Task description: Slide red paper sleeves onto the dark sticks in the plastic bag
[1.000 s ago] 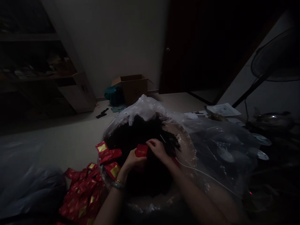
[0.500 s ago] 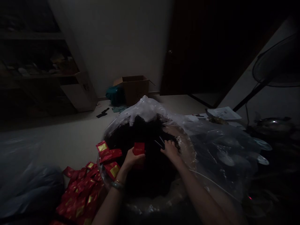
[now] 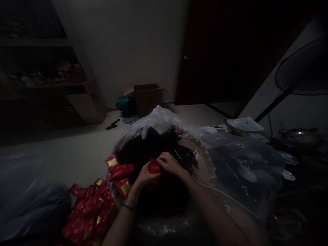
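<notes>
My left hand [image 3: 147, 176] is closed around a small red packet [image 3: 154, 166] over the basin. At the packet's upper right edge is my right hand [image 3: 167, 161], its fingers bent together; what they hold, if anything, is hidden. Beneath both hands lies a heap of dark loose material like dried tea leaves [image 3: 138, 145], in a wide basin lined with clear plastic [image 3: 160, 116]. A thin metal rod [image 3: 177, 154] rests on the heap beyond my right hand. Several red packets with gold labels [image 3: 112, 163] lie on the basin's left rim.
A large pile of red packets [image 3: 87, 212] is at the lower left, beside a dark plastic-covered bundle [image 3: 36, 208]. Clear plastic [image 3: 243, 164] and a white cord [image 3: 225, 193] lie right. A cardboard box [image 3: 148, 99] stands by the wall; a fan [image 3: 299, 68] is at right.
My right hand has moved left from the heap beside the metal rods to the red packet's opening edge. The packet now looks wider and tilted in my left hand.
</notes>
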`<state>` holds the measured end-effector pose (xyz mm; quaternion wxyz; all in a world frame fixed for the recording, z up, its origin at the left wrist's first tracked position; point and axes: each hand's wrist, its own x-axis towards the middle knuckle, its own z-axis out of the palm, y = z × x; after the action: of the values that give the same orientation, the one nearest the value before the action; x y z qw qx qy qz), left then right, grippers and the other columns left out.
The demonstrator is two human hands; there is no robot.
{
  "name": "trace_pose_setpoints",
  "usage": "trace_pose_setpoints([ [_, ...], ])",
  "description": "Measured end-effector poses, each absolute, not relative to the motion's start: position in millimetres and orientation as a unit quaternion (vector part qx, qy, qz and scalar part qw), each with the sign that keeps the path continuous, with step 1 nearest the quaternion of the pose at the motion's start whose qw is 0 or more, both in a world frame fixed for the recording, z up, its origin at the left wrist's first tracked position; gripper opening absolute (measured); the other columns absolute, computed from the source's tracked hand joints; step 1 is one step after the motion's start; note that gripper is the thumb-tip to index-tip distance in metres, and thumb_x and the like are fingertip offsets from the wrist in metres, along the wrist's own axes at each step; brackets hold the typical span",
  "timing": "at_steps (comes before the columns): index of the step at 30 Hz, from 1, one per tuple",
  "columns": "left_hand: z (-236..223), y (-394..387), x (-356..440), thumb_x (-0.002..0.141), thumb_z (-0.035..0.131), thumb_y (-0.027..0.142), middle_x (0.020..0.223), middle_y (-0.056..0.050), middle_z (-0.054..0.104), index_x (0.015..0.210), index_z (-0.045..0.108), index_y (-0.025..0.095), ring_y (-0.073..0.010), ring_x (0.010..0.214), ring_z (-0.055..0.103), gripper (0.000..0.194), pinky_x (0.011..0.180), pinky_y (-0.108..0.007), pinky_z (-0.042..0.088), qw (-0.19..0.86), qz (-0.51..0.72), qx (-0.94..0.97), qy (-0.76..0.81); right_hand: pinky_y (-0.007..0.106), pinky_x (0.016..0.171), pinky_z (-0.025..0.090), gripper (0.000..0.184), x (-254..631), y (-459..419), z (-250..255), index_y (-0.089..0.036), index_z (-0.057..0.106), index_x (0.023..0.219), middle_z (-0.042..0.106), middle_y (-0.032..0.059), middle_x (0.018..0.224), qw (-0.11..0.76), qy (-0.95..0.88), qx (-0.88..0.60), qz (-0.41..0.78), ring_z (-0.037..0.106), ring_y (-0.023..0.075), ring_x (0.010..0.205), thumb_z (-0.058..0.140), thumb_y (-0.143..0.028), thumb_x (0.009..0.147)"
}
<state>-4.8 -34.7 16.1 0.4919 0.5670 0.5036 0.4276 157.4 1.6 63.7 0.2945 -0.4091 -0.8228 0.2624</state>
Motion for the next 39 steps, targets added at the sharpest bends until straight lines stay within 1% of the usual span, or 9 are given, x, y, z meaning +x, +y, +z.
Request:
trace_pose_setpoints([
  [3,12,-34,-6,0.054,0.078,0.025,0.091,-0.005,0.070,0.103,0.060,0.013,-0.0187,0.080,0.063,0.053,0.077,-0.032,0.050,0.500,0.429,0.574,0.487,0.031,0.078,0.041,0.019,152,1,65,-0.018,0.071,0.073,0.063,0.0059,0.087,0.307,-0.828,-0.404,0.238,0.051,0.0168,0.085,0.057,-0.022,0.085],
  [5,10,-33,-7,0.055,0.077,0.023,0.094,-0.006,0.069,0.107,0.059,0.013,-0.0197,0.084,0.063,0.055,0.079,-0.033,0.050,0.502,0.430,0.578,0.478,0.031,0.079,0.042,0.016,154,3,65,-0.018,0.073,0.079,0.066,0.0050,0.087,0.283,-0.832,-0.384,0.282,0.053,0.0170,0.085,0.058,-0.023,0.084],
  [8,5,-33,-8,0.055,0.078,0.022,0.102,-0.009,0.068,0.112,0.056,0.013,-0.0218,0.090,0.064,0.062,0.084,-0.037,0.050,0.504,0.433,0.577,0.475,0.029,0.077,0.044,0.023,161,11,67,-0.018,0.072,0.096,0.070,0.0029,0.089,0.199,-0.799,-0.346,0.450,0.058,0.0171,0.082,0.062,-0.031,0.081],
  [11,1,-34,-9,0.051,0.081,0.022,0.112,-0.010,0.066,0.117,0.055,0.015,-0.0248,0.100,0.062,0.071,0.091,-0.040,0.048,0.512,0.431,0.576,0.469,0.027,0.075,0.045,0.037,167,21,65,-0.016,0.071,0.101,0.071,0.0017,0.091,0.115,-0.748,-0.309,0.575,0.061,0.0163,0.080,0.065,-0.043,0.076],
  [17,0,-36,-10,0.048,0.084,0.022,0.127,-0.011,0.058,0.128,0.048,0.019,-0.0285,0.114,0.055,0.088,0.101,-0.043,0.042,0.539,0.380,0.601,0.451,0.022,0.065,0.046,0.045,168,34,56,-0.013,0.073,0.091,0.069,0.0013,0.077,-0.008,-0.722,-0.318,0.615,0.060,0.0125,0.068,0.075,-0.048,0.063],
  [22,-4,-37,-10,0.052,0.081,0.018,0.132,-0.012,0.054,0.136,0.041,0.019,-0.0289,0.118,0.052,0.092,0.103,-0.043,0.039,0.524,0.373,0.615,0.456,0.023,0.076,0.046,0.046,170,33,57,-0.015,0.072,0.099,0.071,0.0021,0.088,-0.005,-0.722,-0.262,0.640,0.063,0.0155,0.082,0.074,-0.046,0.065],
  [27,-5,-37,-9,0.052,0.081,0.018,0.131,-0.012,0.054,0.136,0.041,0.019,-0.0284,0.116,0.054,0.093,0.101,-0.042,0.042,0.524,0.384,0.612,0.451,0.023,0.073,0.046,0.039,168,32,57,-0.015,0.073,0.092,0.071,-0.0003,0.079,-0.016,-0.735,-0.277,0.619,0.063,0.0150,0.076,0.077,-0.038,0.061],
  [31,1,-34,-9,0.051,0.082,0.022,0.131,-0.012,0.055,0.133,0.043,0.018,-0.0285,0.118,0.053,0.091,0.103,-0.043,0.040,0.510,0.412,0.611,0.443,0.023,0.064,0.045,0.031,165,34,61,-0.013,0.072,0.084,0.068,-0.0021,0.071,0.050,-0.750,-0.322,0.576,0.060,0.0135,0.066,0.077,-0.029,0.057],
  [39,6,-33,-8,0.053,0.081,0.022,0.128,-0.013,0.057,0.130,0.045,0.016,-0.0282,0.117,0.054,0.085,0.104,-0.043,0.039,0.437,0.436,0.624,0.480,0.023,0.064,0.045,0.021,176,42,86,-0.014,0.066,0.077,0.065,-0.0022,0.070,0.151,-0.741,-0.323,0.568,0.058,0.0110,0.065,0.072,-0.022,0.058],
])
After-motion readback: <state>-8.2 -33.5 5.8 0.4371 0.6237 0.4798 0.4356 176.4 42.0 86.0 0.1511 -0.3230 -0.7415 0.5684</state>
